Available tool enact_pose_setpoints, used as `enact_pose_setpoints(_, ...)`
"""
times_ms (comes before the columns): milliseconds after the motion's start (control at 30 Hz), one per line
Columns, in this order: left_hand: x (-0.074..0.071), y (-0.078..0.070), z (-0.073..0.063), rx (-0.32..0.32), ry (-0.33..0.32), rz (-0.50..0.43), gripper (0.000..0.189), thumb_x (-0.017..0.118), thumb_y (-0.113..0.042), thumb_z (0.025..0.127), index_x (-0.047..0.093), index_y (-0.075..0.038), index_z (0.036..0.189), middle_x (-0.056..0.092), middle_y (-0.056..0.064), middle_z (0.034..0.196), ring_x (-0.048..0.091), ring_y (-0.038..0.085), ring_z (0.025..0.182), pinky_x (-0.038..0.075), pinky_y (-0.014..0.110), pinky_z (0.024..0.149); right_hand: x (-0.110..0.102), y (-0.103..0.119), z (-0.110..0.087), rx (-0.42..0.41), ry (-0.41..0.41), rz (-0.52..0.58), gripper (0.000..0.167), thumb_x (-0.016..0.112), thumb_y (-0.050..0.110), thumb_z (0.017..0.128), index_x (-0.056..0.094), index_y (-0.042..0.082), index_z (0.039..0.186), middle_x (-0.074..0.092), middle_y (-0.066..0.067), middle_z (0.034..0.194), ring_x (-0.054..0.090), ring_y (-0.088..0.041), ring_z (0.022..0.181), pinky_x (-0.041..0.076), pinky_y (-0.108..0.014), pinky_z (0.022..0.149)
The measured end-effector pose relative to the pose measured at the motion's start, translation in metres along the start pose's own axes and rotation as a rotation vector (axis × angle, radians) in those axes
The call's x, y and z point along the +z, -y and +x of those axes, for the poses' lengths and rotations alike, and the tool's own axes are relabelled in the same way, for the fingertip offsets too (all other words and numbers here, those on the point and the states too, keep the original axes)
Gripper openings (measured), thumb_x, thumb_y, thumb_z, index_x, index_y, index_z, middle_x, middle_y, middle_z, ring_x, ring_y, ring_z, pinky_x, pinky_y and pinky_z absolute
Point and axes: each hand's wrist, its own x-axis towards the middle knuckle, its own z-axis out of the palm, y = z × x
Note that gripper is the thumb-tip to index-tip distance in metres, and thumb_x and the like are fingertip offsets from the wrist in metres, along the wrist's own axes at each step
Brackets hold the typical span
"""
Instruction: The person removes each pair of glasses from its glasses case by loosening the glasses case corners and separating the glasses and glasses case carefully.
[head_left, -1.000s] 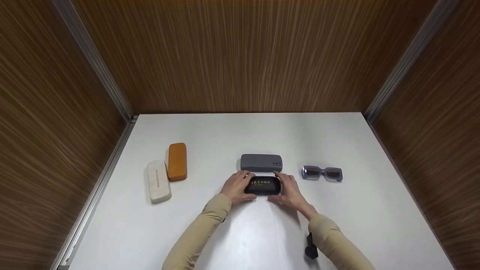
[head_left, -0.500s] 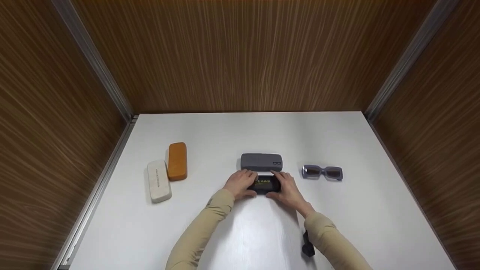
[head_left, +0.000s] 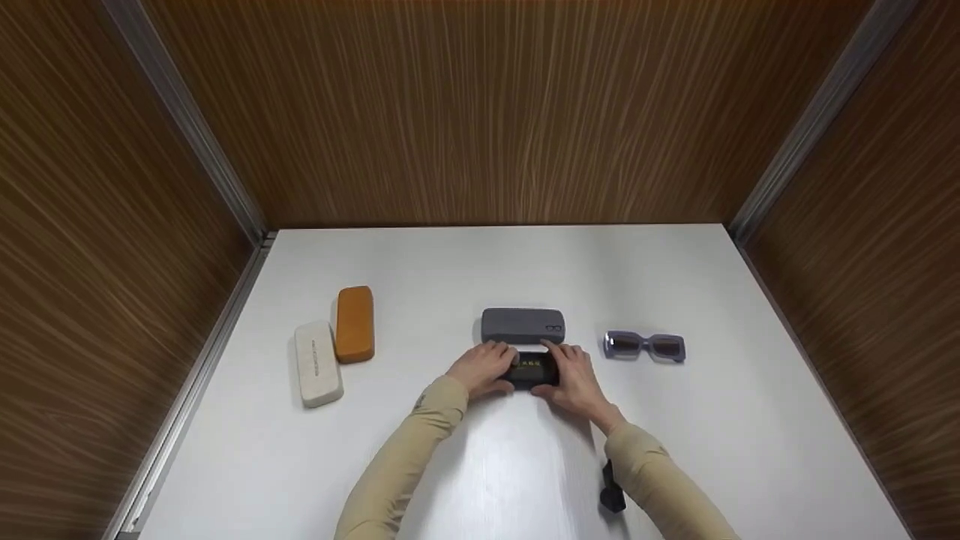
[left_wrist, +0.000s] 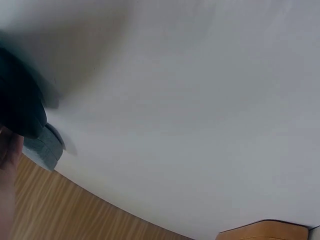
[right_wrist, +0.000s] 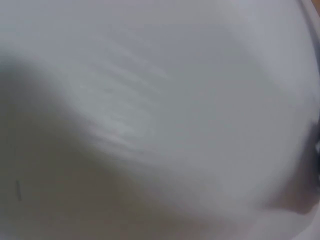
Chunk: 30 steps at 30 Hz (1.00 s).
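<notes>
While a white tabletop (head_left: pixel 465 270) spreads pale and faintly glossy beneath everything, with a bright patch of reflected light near the person's forearms, a black case (head_left: pixel 533 370) with yellow lettering lies on it between two bare hands. The left hand (head_left: pixel 484 367) grips one end of it and the right hand (head_left: pixel 576 381) the other – on each, the fingers are bent over the far edge and the thumb is at the near one. Just beyond the black case sits a grey case (head_left: pixel 523 325) with a small glasses emblem.

Well off to the left, an orange case (head_left: pixel 355 323) and a cream case (head_left: pixel 318 363) lie side by side; to the right rest purple-framed sunglasses (head_left: pixel 645 346), dark lenses upward.

Brown wood-grain panels enclose the table on three sides – a back wall (head_left: pixel 480 112), a left wall (head_left: pixel 90 225) and a right wall (head_left: pixel 877 225) – with grey metal strips in the corners. The right wrist view shows mostly blurred, shadowed tabletop.
</notes>
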Motion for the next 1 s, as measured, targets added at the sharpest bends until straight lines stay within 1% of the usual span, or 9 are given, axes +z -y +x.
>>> enact_pose_setpoints(233,0.000,0.000,0.000,-0.002,0.022,-0.029,0.048,0.060,-0.051,0.096,0.052,-0.014,0.127,0.063,0.007,0.120,0.063,0.023,0.108,0.058,0.033,0.092,0.000,0.002,0.001,0.030,0.016,-0.025,0.086,0.089,0.029,0.075,0.048,0.002,0.145,0.060,-0.023,0.132,0.052,-0.039,0.122,0.037,-0.055,0.113)
enact_pose_setpoints(433,-0.004,0.000,0.002,-0.015,0.069,-0.064,0.052,0.058,-0.049,0.098,0.050,-0.015,0.135,0.062,0.009,0.124,0.063,0.025,0.112,0.060,0.035,0.092,-0.001,0.002,0.003,0.042,0.031,-0.034,0.087,0.089,0.030,0.075,0.047,0.001,0.145,0.060,-0.023,0.132,0.052,-0.040,0.120,0.037,-0.056,0.112)
enact_pose_setpoints(567,-0.008,0.000,0.004,-0.021,0.096,-0.081,0.053,0.057,-0.048,0.099,0.050,-0.017,0.141,0.062,0.010,0.126,0.063,0.026,0.114,0.060,0.036,0.093,-0.001,0.002,0.004,0.045,0.027,-0.039,0.088,0.090,0.030,0.075,0.046,0.002,0.146,0.061,-0.023,0.130,0.052,-0.040,0.120,0.037,-0.055,0.113)
enact_pose_setpoints(633,-0.010,0.001,0.004,-0.025,0.121,-0.094,0.053,0.055,-0.047,0.100,0.048,-0.019,0.145,0.062,0.011,0.127,0.063,0.026,0.116,0.059,0.036,0.095,-0.002,0.002,0.004,0.045,0.023,-0.040,0.089,0.090,0.030,0.074,0.046,0.002,0.146,0.062,-0.022,0.128,0.053,-0.039,0.120,0.037,-0.055,0.112)
enact_pose_setpoints(833,-0.018,0.002,0.003,-0.055,0.227,-0.190,0.052,0.049,-0.043,0.105,0.042,-0.027,0.153,0.056,0.015,0.139,0.057,0.030,0.127,0.056,0.042,0.102,-0.001,0.002,0.002,0.052,0.018,-0.014,0.091,0.091,0.028,0.073,0.043,0.002,0.146,0.064,-0.020,0.123,0.054,-0.038,0.117,0.038,-0.054,0.113)
enact_pose_setpoints(900,-0.020,0.002,0.002,-0.059,0.234,-0.218,0.050,0.048,-0.041,0.106,0.041,-0.027,0.154,0.055,0.016,0.141,0.056,0.031,0.129,0.055,0.044,0.103,-0.001,0.002,0.002,0.061,0.020,-0.005,0.092,0.091,0.028,0.074,0.042,0.002,0.147,0.064,-0.020,0.124,0.054,-0.037,0.118,0.037,-0.054,0.114)
enact_pose_setpoints(1000,-0.022,0.002,0.002,-0.060,0.228,-0.245,0.048,0.045,-0.038,0.107,0.042,-0.026,0.154,0.054,0.018,0.143,0.055,0.033,0.130,0.054,0.044,0.104,0.000,0.002,0.002,0.071,0.015,0.010,0.093,0.092,0.027,0.073,0.041,0.003,0.148,0.063,-0.020,0.125,0.054,-0.038,0.119,0.037,-0.054,0.115)
